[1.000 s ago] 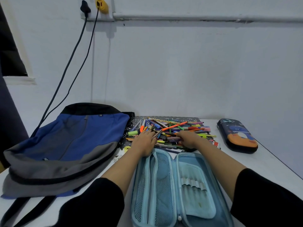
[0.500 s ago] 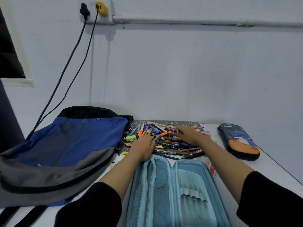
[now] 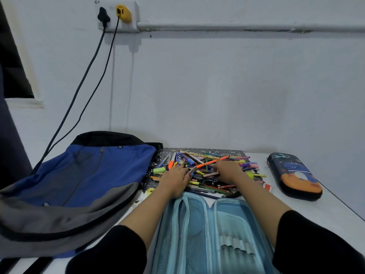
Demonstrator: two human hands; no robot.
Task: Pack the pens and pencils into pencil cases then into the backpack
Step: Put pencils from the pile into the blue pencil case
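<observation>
- Left hand [image 3: 175,179] lies flat, fingers straight, on the heap of pens and pencils [image 3: 205,165]; right hand [image 3: 227,171] curls into it, and I cannot tell whether it grips any.
- Backpack [image 3: 79,175], left of the left hand, lies on the counter [image 3: 331,210]; nothing looks packed into it.
- Light-blue pencil case [image 3: 197,234], spread open between the forearms and nearer than both hands, looks empty.
- Dark pencil case [image 3: 294,175], well right of the right hand, looks closed.
- That heap lies loose under both hands, so packing seems barely begun.

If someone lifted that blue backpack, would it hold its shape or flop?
Probably flop: the blue backpack lies slumped and creased on the table, looking nearly empty, so likely light too. Its loose straps may dangle and drag.
</observation>
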